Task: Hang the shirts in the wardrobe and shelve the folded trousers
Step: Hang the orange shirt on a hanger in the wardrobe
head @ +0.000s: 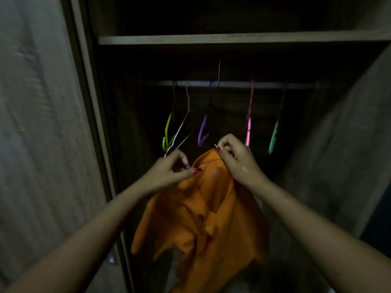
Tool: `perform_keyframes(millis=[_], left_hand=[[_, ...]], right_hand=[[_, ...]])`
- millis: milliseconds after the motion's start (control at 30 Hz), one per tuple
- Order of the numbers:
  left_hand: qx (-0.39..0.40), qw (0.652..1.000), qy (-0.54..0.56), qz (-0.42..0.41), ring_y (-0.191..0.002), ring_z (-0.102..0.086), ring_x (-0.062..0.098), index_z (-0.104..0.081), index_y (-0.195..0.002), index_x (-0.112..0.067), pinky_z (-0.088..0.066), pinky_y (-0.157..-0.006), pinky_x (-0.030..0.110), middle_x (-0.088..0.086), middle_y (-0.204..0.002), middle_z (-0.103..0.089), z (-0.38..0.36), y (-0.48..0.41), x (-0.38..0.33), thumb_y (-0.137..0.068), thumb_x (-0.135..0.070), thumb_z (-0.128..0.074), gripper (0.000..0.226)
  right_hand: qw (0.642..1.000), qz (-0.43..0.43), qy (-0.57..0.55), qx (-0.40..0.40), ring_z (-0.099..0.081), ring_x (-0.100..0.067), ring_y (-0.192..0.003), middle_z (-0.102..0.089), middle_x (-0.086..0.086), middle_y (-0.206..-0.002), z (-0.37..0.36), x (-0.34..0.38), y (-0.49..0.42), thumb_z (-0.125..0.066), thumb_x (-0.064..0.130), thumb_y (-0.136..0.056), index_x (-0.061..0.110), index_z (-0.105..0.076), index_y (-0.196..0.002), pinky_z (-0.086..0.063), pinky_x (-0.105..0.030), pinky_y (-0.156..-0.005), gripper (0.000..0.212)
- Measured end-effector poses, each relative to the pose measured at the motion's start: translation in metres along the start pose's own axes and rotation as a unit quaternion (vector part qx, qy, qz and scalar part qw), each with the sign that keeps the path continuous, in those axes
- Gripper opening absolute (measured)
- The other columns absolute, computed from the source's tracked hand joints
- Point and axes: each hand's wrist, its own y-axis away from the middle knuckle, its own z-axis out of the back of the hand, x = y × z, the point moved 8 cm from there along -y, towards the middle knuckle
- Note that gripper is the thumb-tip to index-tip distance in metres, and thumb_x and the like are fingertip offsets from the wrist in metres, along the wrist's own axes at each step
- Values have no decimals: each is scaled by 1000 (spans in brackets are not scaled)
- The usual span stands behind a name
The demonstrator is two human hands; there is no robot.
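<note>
Both hands, left hand [169, 169] and right hand [234, 158], pinch orange shirt [203, 212] collar at centre frame, spreading it, probably for white hanger [179, 132].

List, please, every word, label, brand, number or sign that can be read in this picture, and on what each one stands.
None can be read.
The orange shirt, held by the left hand and the right hand, has a small pale mark near the collar: too blurred to read.
A small pale patch low on the wardrobe frame: too dark and small to read.
</note>
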Motion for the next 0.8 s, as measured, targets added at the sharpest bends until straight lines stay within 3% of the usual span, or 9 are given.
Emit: perform_keyframes(millis=[100,200,300,333,400,500,600,700,800], left_hand=[[-30,997,9,-66,-84,-58,6,-41,-83,-23,-50,-75,28,-3,-95,-61,-36,-3,-11,-73,-25,-69,30],[-95,985,-51,-137,-81,-53,14,-43,-83,-14,-49,-70,38,4,-91,-54,-40,0,-24,-75,-6,-61,21],[-79,959,-179,-207,-103,-47,3,-46,-112,-23,-49,-84,20,-2,-123,-43,-46,5,-31,-82,-5,-58,37],[-62,952,-218,-208,-108,-44,2,-45,-120,-27,-47,-87,17,-5,-129,-38,-49,4,-28,-84,-7,-57,43],[-65,959,-199,-193,-108,-46,2,-51,-117,-27,-46,-88,17,-7,-125,-42,-43,0,-27,-86,-5,-53,38],[-138,981,-3,-137,-97,-55,5,-63,-95,-18,-45,-86,20,-3,-103,-56,-27,-9,-27,-81,5,-49,31],[-167,970,177,-15,-87,-60,15,-64,-84,-20,-48,-80,35,2,-93,-63,-23,-20,-13,-85,-1,-50,24],[-185,974,127,10,-82,-60,11,-61,-83,-20,-51,-72,27,1,-92,-62,-9,-20,-3,-80,-9,-62,12],[-178,983,-18,-44,-88,-55,3,-57,-80,-21,-45,-77,19,-6,-93,-56,13,-16,0,-76,3,-62,25]], right_hand=[[1000,11,23,18,-46,-5,-59,-52,-8,-69,-6,5,-9,-51,9,-93,8,-54,-87,-36,-21,-54,7],[999,17,46,-5,-53,-18,-62,-55,-13,-73,1,3,-12,-51,11,-93,10,-54,-87,-42,-30,-57,7],[995,7,91,-31,-59,-18,-70,-59,-8,-77,13,-1,-11,-52,15,-94,14,-55,-89,-48,-36,-63,6],[995,4,95,-30,-61,-17,-71,-61,-7,-78,15,-1,-11,-51,15,-94,14,-55,-90,-50,-36,-63,5],[994,18,103,-13,-61,-13,-70,-61,-3,-78,15,2,-10,-53,17,-93,16,-56,-92,-51,-36,-63,3],[986,36,153,47,-59,-5,-75,-58,6,-84,6,4,-8,-61,29,-88,23,-54,-99,-53,-29,-64,15],[975,42,191,104,-56,-2,-90,-55,9,-102,1,-1,-5,-65,27,-84,26,-51,-109,-52,-22,-73,29],[968,2,216,128,-51,-3,-96,-50,8,-107,6,-15,0,-60,12,-82,26,-51,-107,-51,-24,-78,30],[951,-49,252,174,-51,-3,-93,-48,10,-102,13,-35,10,-59,5,-79,28,-50,-97,-52,-31,-80,30]])
